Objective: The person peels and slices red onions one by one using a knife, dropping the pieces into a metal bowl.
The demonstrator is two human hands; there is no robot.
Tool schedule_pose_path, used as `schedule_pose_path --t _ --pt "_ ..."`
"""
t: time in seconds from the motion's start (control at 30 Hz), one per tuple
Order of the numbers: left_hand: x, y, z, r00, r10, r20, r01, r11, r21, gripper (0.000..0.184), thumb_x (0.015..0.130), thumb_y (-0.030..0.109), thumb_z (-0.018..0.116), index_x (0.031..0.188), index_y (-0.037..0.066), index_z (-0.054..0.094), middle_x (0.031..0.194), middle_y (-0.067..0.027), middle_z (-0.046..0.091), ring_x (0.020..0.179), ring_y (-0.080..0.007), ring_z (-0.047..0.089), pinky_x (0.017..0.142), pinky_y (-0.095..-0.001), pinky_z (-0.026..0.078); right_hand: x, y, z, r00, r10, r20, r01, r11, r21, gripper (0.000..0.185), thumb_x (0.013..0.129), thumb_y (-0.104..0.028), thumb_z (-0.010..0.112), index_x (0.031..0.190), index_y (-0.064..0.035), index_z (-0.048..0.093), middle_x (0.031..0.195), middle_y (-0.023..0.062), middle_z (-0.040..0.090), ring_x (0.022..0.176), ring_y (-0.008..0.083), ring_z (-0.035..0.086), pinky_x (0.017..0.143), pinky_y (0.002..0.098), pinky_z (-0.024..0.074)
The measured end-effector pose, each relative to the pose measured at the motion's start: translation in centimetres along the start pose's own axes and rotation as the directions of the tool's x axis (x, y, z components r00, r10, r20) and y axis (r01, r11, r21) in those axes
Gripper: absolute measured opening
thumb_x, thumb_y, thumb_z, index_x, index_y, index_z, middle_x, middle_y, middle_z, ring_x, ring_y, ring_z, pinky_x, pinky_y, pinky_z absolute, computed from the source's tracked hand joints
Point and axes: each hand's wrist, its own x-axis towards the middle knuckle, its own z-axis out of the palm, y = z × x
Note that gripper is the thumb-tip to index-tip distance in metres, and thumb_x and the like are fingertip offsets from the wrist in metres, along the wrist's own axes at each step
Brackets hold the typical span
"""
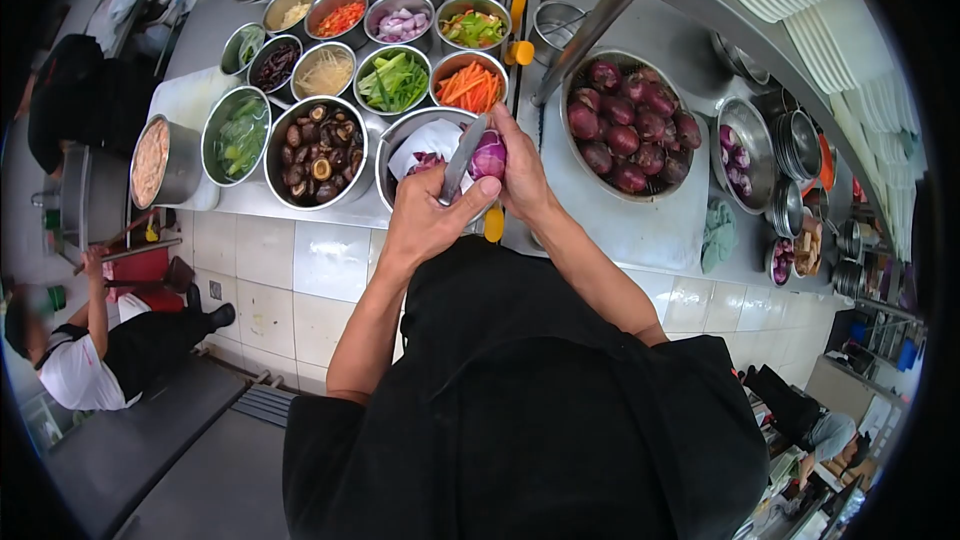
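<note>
A red onion [488, 154] sits over the near steel bowl [384, 162], gripped by the right hand [522, 165], curled against its side. The left hand [432, 212] is closed round a knife [463, 158], its thumb stretched to the onion. Slick skin could let the blade skid into the right fingers, close to its tip, or catch that thumb; a loosened grip could drop the onion into the bowl or toward the carrot strips [470, 88] beyond.

Left grip [424, 215] curled, right grip [522, 170] cupped alongside
</note>
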Motion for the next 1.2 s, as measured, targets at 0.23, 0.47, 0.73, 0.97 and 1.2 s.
schedule_pose_path --t 0.23,0.47,0.73,0.97,1.2 --pt "0.2 0.4 -0.1 0.999 -0.047 -0.017 0.047 0.997 0.057 0.056 0.088 0.05 0.066 0.074 -0.005 0.066 0.055 -0.0038 0.054 0.056 -0.0092 0.047 0.052 -0.0306 0.04 -0.5 -0.4 0.6 0.997 -0.077 0.002 0.076 0.975 -0.207 0.044 0.101 -0.042 0.044 0.09 -0.0038 0.063 0.078 -0.0015 0.058 0.07 0.0055 0.052 0.067 0.0213 0.0438" --pt "0.6 -1.9 0.4 0.989 -0.135 -0.064 0.133 0.99 -0.036 0.064 0.093 0.053 0.056 0.064 -0.004 0.061 0.049 -0.0042 0.047 0.051 -0.0103 0.045 0.047 -0.0313 0.038 -0.1 0.1 0.6 0.973 -0.231 -0.019 0.21 0.91 -0.357 0.035 0.099 -0.035 0.053 0.091 -0.0017 0.062 0.076 -0.0028 0.056 0.069 0.0045 0.048 0.062 0.0221 0.0419" --pt "0.2 -0.9 1.3 0.992 0.004 -0.126 -0.003 1.0 0.007 0.061 0.094 0.048 0.057 0.063 -0.004 0.058 0.048 -0.0066 0.045 0.048 -0.0114 0.043 0.046 -0.0329 0.037 0.4 0.5 0.2 0.955 -0.256 -0.152 0.144 0.844 -0.516 0.043 0.096 -0.043 0.057 0.08 -0.0024 0.059 0.069 -0.0031 0.053 0.065 0.004 0.045 0.057 0.0219 0.039" --pt "-1.9 0.2 2.3 0.992 0.087 -0.092 -0.081 0.994 0.068 0.052 0.093 0.039 0.062 0.062 -0.003 0.058 0.047 -0.0116 0.045 0.045 -0.0132 0.04 0.043 -0.0341 0.035 1.2 0.4 -0.8 0.968 -0.034 -0.248 -0.01 0.985 -0.172 0.049 0.092 -0.058 0.053 0.082 -0.0105 0.055 0.062 -0.0043 0.048 0.053 0.0039 0.043 0.042 0.0215 0.0326" --pt "-0.4 -1.6 -1.2 0.971 -0.003 -0.237 0.112 0.886 0.45 0.047 0.09 0.04 0.064 0.072 -0.003 0.062 0.062 -0.024 0.061 0.063 -0.0434 0.062 0.055 -0.0465 0.046 0.9 -0.8 -1.2 0.964 0.124 -0.237 -0.119 0.992 0.033 0.056 0.093 -0.066 0.04 0.093 -0.0116 0.052 0.067 0.0003 0.055 0.048 0.012 0.051 0.035 0.0198 0.0271"
